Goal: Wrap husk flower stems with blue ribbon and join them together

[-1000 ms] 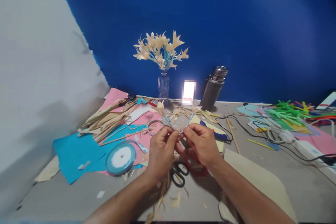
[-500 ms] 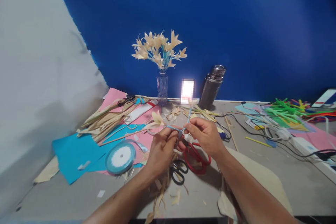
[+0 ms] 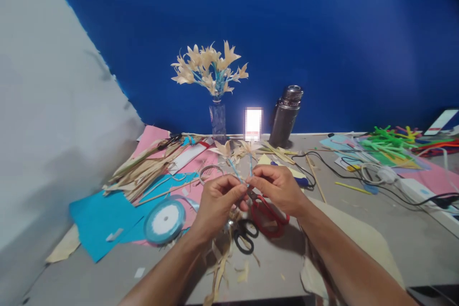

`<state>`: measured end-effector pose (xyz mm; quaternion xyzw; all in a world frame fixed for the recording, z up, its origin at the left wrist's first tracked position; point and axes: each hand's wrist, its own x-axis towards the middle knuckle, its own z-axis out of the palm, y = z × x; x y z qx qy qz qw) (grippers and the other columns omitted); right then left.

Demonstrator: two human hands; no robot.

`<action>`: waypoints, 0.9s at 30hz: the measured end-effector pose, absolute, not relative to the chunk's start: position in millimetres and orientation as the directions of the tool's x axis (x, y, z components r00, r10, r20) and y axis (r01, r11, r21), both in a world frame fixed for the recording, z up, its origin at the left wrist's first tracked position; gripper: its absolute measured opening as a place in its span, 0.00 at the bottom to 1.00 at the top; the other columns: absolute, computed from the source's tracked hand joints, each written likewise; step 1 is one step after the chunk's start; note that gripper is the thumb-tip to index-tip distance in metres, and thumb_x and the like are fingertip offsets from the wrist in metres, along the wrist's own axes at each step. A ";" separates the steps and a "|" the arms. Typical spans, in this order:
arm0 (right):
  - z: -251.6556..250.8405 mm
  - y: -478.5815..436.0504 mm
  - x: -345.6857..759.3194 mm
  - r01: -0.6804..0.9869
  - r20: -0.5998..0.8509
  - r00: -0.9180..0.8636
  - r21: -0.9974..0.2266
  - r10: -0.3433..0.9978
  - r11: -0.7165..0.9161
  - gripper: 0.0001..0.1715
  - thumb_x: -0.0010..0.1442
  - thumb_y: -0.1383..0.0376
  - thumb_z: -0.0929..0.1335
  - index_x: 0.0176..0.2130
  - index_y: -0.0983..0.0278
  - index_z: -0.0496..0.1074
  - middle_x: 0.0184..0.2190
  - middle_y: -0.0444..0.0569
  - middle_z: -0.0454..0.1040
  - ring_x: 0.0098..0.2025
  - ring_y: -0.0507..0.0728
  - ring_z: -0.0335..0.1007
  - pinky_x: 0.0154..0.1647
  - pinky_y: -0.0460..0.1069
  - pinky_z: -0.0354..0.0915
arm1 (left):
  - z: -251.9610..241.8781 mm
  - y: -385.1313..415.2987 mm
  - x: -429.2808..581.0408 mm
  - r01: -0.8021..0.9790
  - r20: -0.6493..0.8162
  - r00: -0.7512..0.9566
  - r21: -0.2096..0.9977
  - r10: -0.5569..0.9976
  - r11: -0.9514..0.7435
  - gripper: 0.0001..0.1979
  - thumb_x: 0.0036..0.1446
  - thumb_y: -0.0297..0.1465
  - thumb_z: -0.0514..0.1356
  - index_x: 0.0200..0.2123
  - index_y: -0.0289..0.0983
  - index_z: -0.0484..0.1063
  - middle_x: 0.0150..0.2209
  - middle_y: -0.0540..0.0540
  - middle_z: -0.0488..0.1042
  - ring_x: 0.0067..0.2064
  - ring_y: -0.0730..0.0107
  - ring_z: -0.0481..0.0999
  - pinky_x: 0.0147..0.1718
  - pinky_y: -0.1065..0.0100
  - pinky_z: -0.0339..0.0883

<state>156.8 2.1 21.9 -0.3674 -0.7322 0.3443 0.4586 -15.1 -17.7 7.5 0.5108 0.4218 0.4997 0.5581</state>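
At the far left of the desk [image 3: 89, 272] a blue paper sheet [image 3: 96, 208] is spread. A blue ribbon spool [image 3: 165, 220] is laid at its right edge, and dried leaf strips [image 3: 147, 167] are heaped behind it. Near the middle, the left hand [image 3: 217, 203] is held just above the desk, its grip closed to a thumb-and-forefinger pinch on the lower ends of two blue-wrapped flower stems [image 3: 234, 170]. The stems are held upright in a narrow V, each topped by a cream bloom [image 3: 223, 149], in front of a glass vase [image 3: 217, 122]. The right hand [image 3: 278, 189] is set fingertip to fingertip with the left, its grip likewise pinched shut on the same stem ends. Below the hands, black scissors [image 3: 244, 239] and red scissors [image 3: 268, 213] are laid on the desk. Farther right, a metal flask [image 3: 286, 115], black cables [image 3: 333, 172] and green pipe cleaners [image 3: 389, 142] are seen.
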 end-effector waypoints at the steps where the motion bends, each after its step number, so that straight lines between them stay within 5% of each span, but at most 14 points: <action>1: 21.9 2.6 157.2 0.211 0.435 -0.308 -0.836 0.846 0.506 0.17 0.62 0.58 0.68 0.25 0.63 0.73 0.22 0.43 0.68 0.26 0.51 0.60 0.29 0.46 0.59 | 5.9 -17.7 -14.1 -0.137 0.052 0.141 0.990 0.989 -0.033 0.13 0.51 0.37 0.67 0.23 0.35 0.71 0.21 0.48 0.75 0.20 0.74 0.73 0.19 0.75 0.61; 15: 3.0 9.4 145.9 0.161 0.567 -0.248 -0.776 0.786 0.610 0.18 0.63 0.58 0.69 0.24 0.63 0.71 0.22 0.43 0.63 0.27 0.53 0.61 0.30 0.48 0.60 | -18.0 -23.2 -4.5 0.236 0.409 -0.088 0.894 0.908 -0.380 0.12 0.59 0.35 0.59 0.24 0.39 0.66 0.20 0.52 0.67 0.23 0.72 0.67 0.26 0.71 0.61; 21: -2.8 6.0 136.5 0.167 0.645 -0.086 -0.742 0.759 0.649 0.16 0.62 0.59 0.69 0.25 0.63 0.72 0.24 0.45 0.67 0.29 0.55 0.64 0.32 0.49 0.62 | -21.3 -25.1 3.2 0.174 0.366 -0.136 0.924 0.921 -0.341 0.12 0.61 0.37 0.58 0.27 0.39 0.65 0.21 0.53 0.68 0.22 0.72 0.68 0.24 0.71 0.61; 27: -7.8 12.2 140.4 0.109 0.489 -0.142 -0.856 0.860 0.505 0.19 0.60 0.57 0.70 0.22 0.64 0.71 0.21 0.43 0.64 0.26 0.52 0.60 0.27 0.47 0.58 | -18.2 -22.9 0.3 0.144 0.356 -0.102 0.929 0.929 -0.340 0.11 0.59 0.37 0.59 0.27 0.38 0.68 0.21 0.52 0.70 0.23 0.73 0.70 0.24 0.72 0.63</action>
